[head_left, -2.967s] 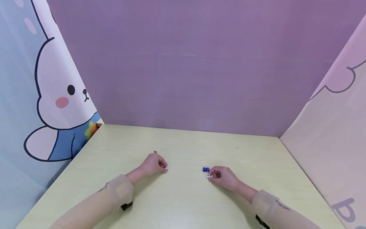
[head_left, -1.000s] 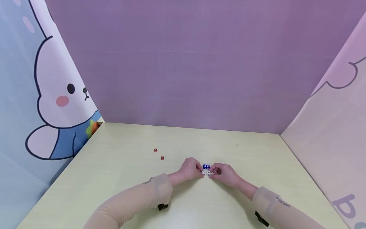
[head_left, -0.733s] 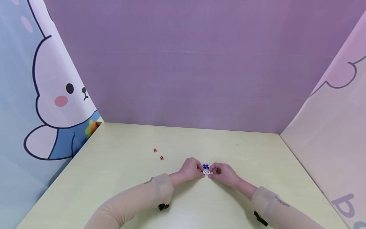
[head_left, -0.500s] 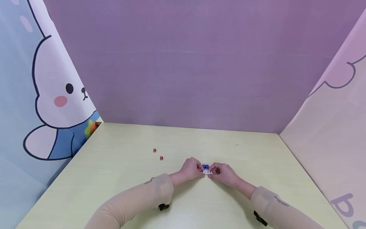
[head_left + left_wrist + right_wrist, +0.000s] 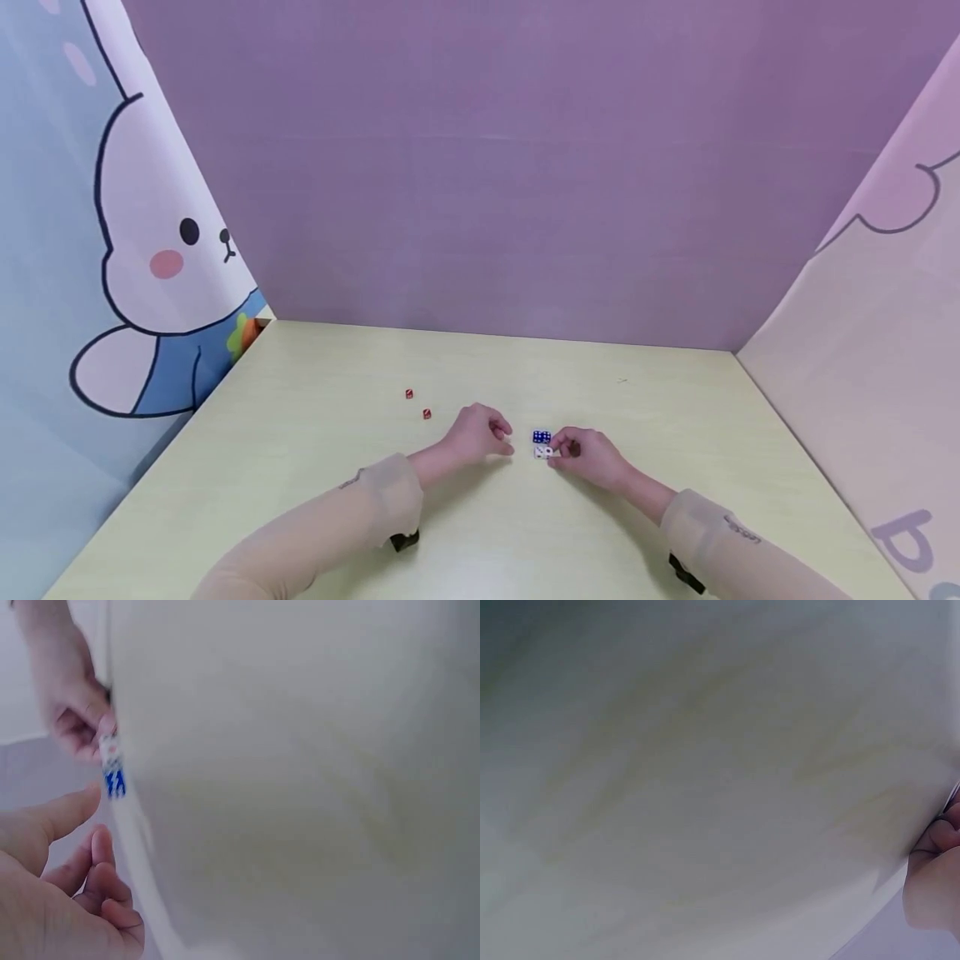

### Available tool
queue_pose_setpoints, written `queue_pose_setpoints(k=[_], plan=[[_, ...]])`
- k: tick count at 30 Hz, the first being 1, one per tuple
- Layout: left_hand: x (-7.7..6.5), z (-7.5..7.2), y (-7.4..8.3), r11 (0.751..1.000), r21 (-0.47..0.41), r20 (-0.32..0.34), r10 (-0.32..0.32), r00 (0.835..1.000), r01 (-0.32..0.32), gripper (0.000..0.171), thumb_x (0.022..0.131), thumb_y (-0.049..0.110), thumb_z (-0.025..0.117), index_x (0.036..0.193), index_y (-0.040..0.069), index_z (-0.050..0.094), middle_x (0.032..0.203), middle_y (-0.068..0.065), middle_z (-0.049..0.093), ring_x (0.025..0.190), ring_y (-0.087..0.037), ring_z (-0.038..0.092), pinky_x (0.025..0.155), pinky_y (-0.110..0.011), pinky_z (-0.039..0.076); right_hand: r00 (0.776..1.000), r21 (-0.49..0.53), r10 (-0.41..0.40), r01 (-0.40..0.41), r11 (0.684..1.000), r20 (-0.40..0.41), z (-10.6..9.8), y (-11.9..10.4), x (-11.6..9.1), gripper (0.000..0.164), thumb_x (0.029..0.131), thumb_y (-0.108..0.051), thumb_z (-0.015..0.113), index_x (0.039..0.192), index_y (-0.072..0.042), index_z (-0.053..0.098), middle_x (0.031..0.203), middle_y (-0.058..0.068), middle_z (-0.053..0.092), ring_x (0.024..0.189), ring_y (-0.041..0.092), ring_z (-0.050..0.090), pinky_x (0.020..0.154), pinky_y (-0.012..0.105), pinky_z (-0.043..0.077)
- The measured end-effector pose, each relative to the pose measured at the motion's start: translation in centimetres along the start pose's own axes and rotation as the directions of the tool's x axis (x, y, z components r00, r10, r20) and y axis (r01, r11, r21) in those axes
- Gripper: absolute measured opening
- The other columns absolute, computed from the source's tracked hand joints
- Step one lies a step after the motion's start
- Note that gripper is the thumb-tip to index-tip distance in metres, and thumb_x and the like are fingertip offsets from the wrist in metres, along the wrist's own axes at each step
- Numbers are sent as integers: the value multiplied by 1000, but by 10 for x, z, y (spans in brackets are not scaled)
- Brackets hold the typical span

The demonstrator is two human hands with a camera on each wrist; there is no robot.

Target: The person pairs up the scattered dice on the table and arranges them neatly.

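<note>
Two white dice (image 5: 538, 452) sit side by side on the table, directly in front of two blue dice (image 5: 542, 437) that also touch each other. At the right white die (image 5: 549, 451), my right hand (image 5: 591, 458) has its thumb and forefinger curled against the side, pinching it. My left hand (image 5: 475, 434) is a short way left of the dice. Its thumb and fingers are parted and hold nothing, as the left wrist view shows too. In the right wrist view only part of the right hand (image 5: 934, 889) appears, and no dice are visible there.
Two red dice (image 5: 427, 414) lie apart from each other on the table (image 5: 480, 533), left of and beyond the left hand. A purple screen (image 5: 480, 183) closes off the back. Printed cloths stand along the left (image 5: 45, 333) and right (image 5: 885, 350) sides.
My left hand carried a white die rightward, set it against the other white die, then let go and drew back left. My right hand has stayed by its white die.
</note>
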State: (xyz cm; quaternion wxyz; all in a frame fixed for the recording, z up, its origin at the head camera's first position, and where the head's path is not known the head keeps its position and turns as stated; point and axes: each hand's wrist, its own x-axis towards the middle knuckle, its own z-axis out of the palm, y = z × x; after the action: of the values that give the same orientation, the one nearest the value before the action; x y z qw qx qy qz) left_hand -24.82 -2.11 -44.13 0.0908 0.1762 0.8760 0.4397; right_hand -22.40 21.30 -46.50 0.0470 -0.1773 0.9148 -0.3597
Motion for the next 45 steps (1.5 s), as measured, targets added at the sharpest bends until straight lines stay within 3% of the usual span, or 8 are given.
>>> queue_pose_setpoints(k=[6,16,20,29,37,41,45], plan=[[1,-34,-9,999,35,-11,18,1000,-17,28,72,17,82,95,6,71,77,5,63,71,-11,53,67,-26,42,1000,13,12,-12,1000,5,-1,1,-1,18,79,-17,75,92,-11,64,73,-5,53,67,8,46,59,19,41],[7,-91,-48,988,144,-38,67,997,-61,30,75,19,80,101,8,71,89,-3,68,75,-15,49,69,-28,41,1000,16,16,-16,1000,0,-1,1,-1,18,79,-18,75,92,-11,64,74,-4,53,67,8,46,59,19,40],[5,-105,-61,986,165,-66,40,997,-29,30,75,17,79,103,8,70,87,-2,67,74,-15,48,66,-28,40,1000,11,16,-16,1000,-2,-1,1,-1,18,79,-18,75,92,-11,64,74,-5,53,67,8,46,59,19,40],[0,-111,-82,987,140,-98,-65,993,78,26,70,14,83,91,5,72,75,0,62,71,-13,50,69,-26,40,1000,15,19,-19,1000,-2,-2,0,-1,18,79,-18,75,92,-11,64,74,-4,54,67,8,47,59,19,40],[-8,-110,-81,973,210,-112,-71,991,93,16,68,17,83,78,11,73,72,3,64,68,-12,54,66,-28,43,1000,19,15,-15,1000,6,-1,-1,0,19,79,-17,75,93,-10,64,74,-4,54,67,8,46,59,18,40],[-4,-104,-82,958,243,-139,-122,983,153,14,69,18,83,77,13,73,71,5,65,68,-12,55,67,-29,41,1000,27,21,-21,999,8,-1,0,-1,19,79,-17,75,93,-10,64,74,-4,54,67,9,47,59,19,40],[-1,-100,-84,955,251,-150,-124,981,159,15,69,19,83,78,13,73,71,6,65,67,-11,54,66,-27,41,1000,31,19,-19,999,7,-2,0,-1,19,79,-18,76,93,-10,64,74,-4,54,67,9,47,59,19,41]])
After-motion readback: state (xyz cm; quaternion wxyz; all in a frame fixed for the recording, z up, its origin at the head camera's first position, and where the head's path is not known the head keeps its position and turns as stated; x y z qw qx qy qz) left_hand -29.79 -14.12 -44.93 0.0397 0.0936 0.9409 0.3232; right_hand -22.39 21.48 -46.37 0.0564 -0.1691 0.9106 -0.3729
